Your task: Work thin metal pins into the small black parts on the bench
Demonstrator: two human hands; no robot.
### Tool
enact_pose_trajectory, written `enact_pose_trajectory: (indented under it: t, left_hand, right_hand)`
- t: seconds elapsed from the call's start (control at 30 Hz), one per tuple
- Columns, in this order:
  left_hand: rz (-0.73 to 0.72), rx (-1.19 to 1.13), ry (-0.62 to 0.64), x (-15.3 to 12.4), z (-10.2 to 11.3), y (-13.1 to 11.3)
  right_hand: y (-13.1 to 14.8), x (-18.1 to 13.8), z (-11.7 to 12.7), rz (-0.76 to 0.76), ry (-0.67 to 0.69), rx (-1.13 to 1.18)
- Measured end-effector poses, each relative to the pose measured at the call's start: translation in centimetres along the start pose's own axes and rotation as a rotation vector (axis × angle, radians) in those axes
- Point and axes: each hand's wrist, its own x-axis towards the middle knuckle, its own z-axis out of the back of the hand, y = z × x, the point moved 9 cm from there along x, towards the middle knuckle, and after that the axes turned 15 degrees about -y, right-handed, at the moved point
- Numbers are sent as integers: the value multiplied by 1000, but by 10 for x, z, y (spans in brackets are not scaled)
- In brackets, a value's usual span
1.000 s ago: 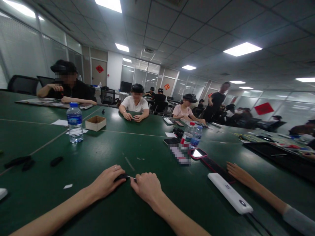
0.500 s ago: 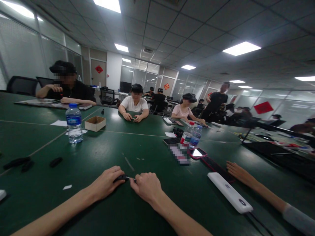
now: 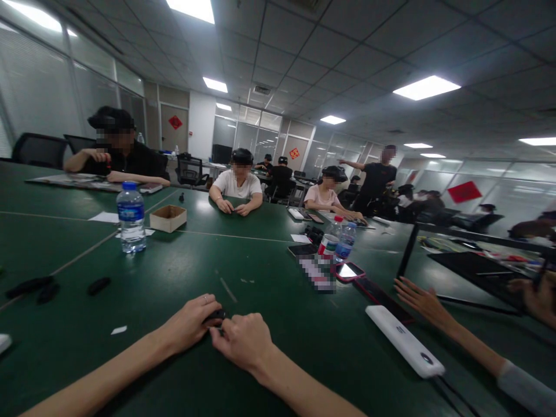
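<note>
My left hand [image 3: 191, 322] is closed around a small black object [image 3: 217, 315], most of it hidden under the fingers. Right beside it, my right hand [image 3: 245, 341] has its fingers pinched together close to the left thumb. A thin, pale piece shows at the right fingertips, too small and covered to name. Both hands rest low over the green table [image 3: 174, 278], near its front middle.
A water bottle [image 3: 131, 219] and an open box [image 3: 168, 218] stand ahead to the left. Black pieces [image 3: 99, 286] lie at left. On the right are a white power bank-like device [image 3: 403, 340], phones [image 3: 350, 271], two bottles [image 3: 330, 238] and another person's hand [image 3: 419, 300].
My right hand has moved left against my left hand, and the thin metal piece between them is now mostly covered. At right, a black frame has been raised near the other person's hand.
</note>
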Motion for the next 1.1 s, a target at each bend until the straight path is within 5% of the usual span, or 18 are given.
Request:
enact_pose_trajectory:
  t: [0.23,0.53,1.1]
  left_hand:
    - [23,-40,-30,0,6,2]
    - [121,8,-91,8,24,3]
    - [162,-42,-92,10,26,7]
  right_hand:
    - [-3,0,0,-17,-45,14]
    - [-40,8,5,-141,50,-33]
    - [-37,10,0,-107,27,-4]
